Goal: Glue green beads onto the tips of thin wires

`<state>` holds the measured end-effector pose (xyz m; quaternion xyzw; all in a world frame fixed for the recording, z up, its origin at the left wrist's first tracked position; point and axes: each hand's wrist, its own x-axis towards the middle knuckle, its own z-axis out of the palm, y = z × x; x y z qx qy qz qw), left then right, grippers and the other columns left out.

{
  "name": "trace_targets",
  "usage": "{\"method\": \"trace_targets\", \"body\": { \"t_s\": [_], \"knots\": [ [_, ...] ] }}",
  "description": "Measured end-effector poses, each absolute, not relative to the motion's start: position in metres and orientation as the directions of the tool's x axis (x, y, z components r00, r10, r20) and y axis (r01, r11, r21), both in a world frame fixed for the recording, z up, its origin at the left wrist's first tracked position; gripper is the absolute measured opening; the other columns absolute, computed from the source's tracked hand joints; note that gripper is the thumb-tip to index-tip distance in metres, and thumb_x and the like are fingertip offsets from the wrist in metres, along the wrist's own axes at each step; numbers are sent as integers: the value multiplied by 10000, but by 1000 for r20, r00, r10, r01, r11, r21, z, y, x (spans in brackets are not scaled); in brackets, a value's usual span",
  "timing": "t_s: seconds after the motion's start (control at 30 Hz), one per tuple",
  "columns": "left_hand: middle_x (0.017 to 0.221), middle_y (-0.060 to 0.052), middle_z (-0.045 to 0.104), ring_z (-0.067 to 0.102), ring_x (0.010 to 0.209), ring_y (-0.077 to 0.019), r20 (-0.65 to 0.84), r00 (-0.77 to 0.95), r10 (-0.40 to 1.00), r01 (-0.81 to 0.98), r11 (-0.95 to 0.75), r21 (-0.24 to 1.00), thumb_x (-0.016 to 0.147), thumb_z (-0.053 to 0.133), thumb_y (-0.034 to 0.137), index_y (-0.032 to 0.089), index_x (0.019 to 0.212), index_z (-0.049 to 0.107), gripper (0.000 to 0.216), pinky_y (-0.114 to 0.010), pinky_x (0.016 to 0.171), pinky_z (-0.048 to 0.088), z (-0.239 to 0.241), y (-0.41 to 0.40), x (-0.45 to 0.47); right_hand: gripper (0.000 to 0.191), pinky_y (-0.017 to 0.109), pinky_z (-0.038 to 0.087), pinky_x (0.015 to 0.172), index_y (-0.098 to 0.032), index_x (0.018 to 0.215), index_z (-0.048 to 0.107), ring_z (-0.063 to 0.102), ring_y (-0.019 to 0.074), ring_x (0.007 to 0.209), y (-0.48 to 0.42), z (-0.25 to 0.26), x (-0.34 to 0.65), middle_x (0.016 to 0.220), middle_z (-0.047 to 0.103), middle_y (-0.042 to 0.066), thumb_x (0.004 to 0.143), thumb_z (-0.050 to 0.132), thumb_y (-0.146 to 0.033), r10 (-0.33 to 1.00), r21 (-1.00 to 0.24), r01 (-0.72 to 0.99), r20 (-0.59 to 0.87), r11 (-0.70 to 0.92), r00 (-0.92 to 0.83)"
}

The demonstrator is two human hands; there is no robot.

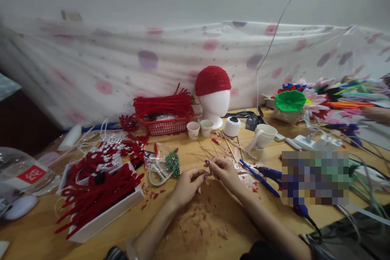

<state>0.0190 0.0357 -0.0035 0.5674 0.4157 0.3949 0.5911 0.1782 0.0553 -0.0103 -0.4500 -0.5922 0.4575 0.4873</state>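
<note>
Head-camera view: at the near edge of a light wooden surface [39,231], a person's left hand [187,187] and right hand [225,172] meet fingertip to fingertip, both pinched on a thin metal wire [203,155] that runs up and away from them; whether anything small is threaded on it cannot be made out. Red fluff scraps [201,221] litter the wood just nearer than the hands, a sign, by the look of it, that much trimming is already done.

Left of the hands lies a white tray heaped with red pipe cleaners [100,195], and between tray and hands a clear bag holding white scissors and a green beaded piece [163,166]. Right of the hands rest blue-handled pliers [269,172]. Further loose wires fan out just beyond the hands, unworked as far as can be seen.

Beyond the hands stand two small paper cups [200,128], a red plastic basket filled with red pipe cleaners [166,120] and a white foam head wearing a finished-looking red woven cap [213,97]. Far right of the head, bright chenille flowers [304,99] are piled up. With so much red stock on hand, plenty appears left to make.
</note>
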Motion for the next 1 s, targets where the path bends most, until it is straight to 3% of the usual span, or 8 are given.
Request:
{"method": "trace_targets", "body": {
  "t_s": [0.23,0.53,0.67,0.77,1.0],
  "knots": [
    [608,-47,684,372,327,-45,-117,348,930,22,116,993,733,634,498,132,730,721,376,-180,328,269,-1,41,12,453,242,267,425,-177,634,565,364,85,422,60,-9,185,476,452,-37,773,612,-605,979,-977,65,204,204,-16],
    [644,-87,700,500,387,-87,-163,404,900,57,152,987,674,668,592,99,824,742,520,-190,342,313,-3,49,-1,411,233,290,421,-170,663,591,391,93,440,62,-11,190,488,466,-28,809,605,-554,958,-957,77,283,279,49],
    [669,-84,696,582,518,-124,-150,460,875,69,133,989,667,692,574,85,863,735,529,-240,506,453,1,50,-3,426,226,321,426,-179,602,546,411,88,415,61,-7,188,467,486,-31,800,610,-551,963,-961,64,269,268,7],
    [741,-63,695,604,643,-132,-97,473,876,58,79,995,704,680,528,109,941,716,482,-268,665,481,7,51,5,433,221,333,427,-181,568,545,425,89,409,58,-3,183,454,501,-28,772,635,-553,965,-959,110,262,262,-16],
    [693,-39,654,425,476,-68,-59,441,896,107,12,994,785,575,469,112,836,689,379,-204,476,333,11,53,20,435,221,360,428,-173,556,606,456,98,408,51,7,183,467,551,-8,739,654,-564,981,-972,135,191,193,-26]
  ]
}}
